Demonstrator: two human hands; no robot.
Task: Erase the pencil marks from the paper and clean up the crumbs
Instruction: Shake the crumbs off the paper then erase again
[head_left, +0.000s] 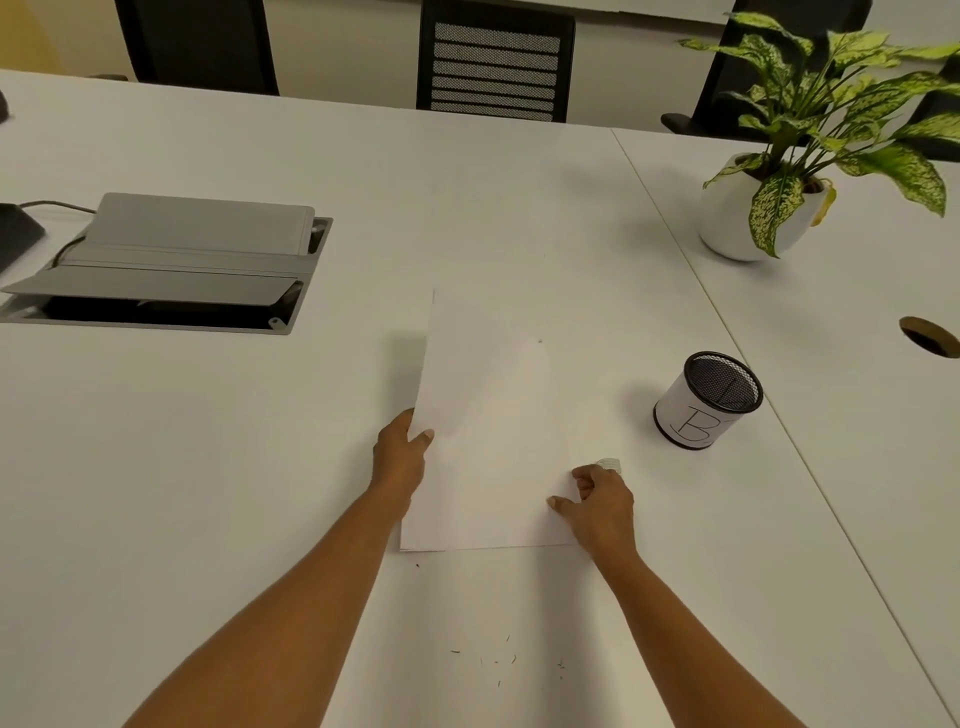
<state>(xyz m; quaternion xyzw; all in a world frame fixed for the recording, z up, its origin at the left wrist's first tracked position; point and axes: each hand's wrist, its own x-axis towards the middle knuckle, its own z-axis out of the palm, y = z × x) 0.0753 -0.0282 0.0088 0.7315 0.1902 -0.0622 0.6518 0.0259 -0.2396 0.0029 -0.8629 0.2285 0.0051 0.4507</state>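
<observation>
Person's left hand (402, 452) pinches lifted edge of plain white paper sheet (493, 415); right hand (602, 501), gripping small white eraser (609, 462), pins opposite edge. Should tilt slowly toward dark crumbs (498, 662).

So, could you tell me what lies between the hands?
The paper, in the head view: the left hand grips its left edge, the right hand rests at its right.

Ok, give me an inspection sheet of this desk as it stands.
Surface: white table, seam on right.
Job's things: paper, left edge lifted; crumbs on table near the person; small white thing, maybe eraser.
Clutter: mesh cup marked B; potted plant.
Grips: left hand holds paper's left edge; right hand pinches its right edge.
Cables: cable into open cable box.
Surroundings: chairs beyond.
</observation>
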